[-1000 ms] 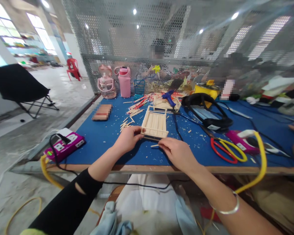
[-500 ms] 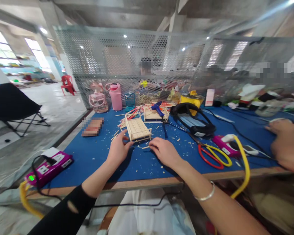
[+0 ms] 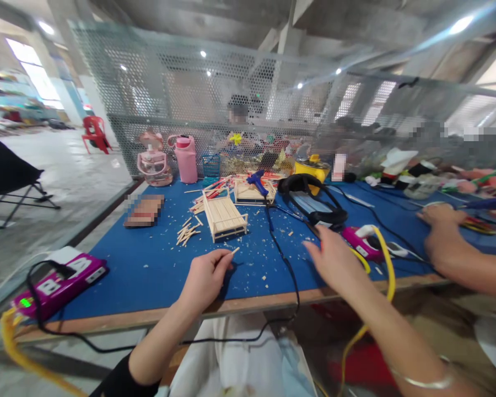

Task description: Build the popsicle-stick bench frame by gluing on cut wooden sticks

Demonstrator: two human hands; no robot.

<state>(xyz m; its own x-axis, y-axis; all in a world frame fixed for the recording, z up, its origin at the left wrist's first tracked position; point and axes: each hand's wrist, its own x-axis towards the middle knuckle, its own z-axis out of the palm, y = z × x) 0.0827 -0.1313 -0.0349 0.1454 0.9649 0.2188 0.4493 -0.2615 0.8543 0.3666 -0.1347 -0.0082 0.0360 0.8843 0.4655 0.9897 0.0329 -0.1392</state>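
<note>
My left hand [image 3: 209, 275] pinches a short wooden stick [image 3: 235, 250] above the blue table mat, in front of a small bed-like frame of pale sticks [image 3: 225, 215]. A small pile of short sticks [image 3: 187, 231] lies left of the frame. Over the scissors at the right is my right hand [image 3: 334, 256], with thumb and fingers apart. The scissors' yellow handle [image 3: 362, 261] shows beside it, and their red handle is mostly covered. Behind the frame a blue glue gun [image 3: 257, 182] rests on a second stick frame [image 3: 246, 194].
Purple power strips [image 3: 62, 284] stand at left and right, with yellow cables. Pink bottles [image 3: 185, 160], a phone-like slab [image 3: 144, 210] and a black bag-like item [image 3: 314, 201] lie around. A co-worker's hand [image 3: 442, 220] is at far right. A black cord crosses the mat.
My left hand has left the frame's side and come nearer, now with a stick. My right hand has moved right to the scissors. The view has shifted, and the short stick pile is uncovered.
</note>
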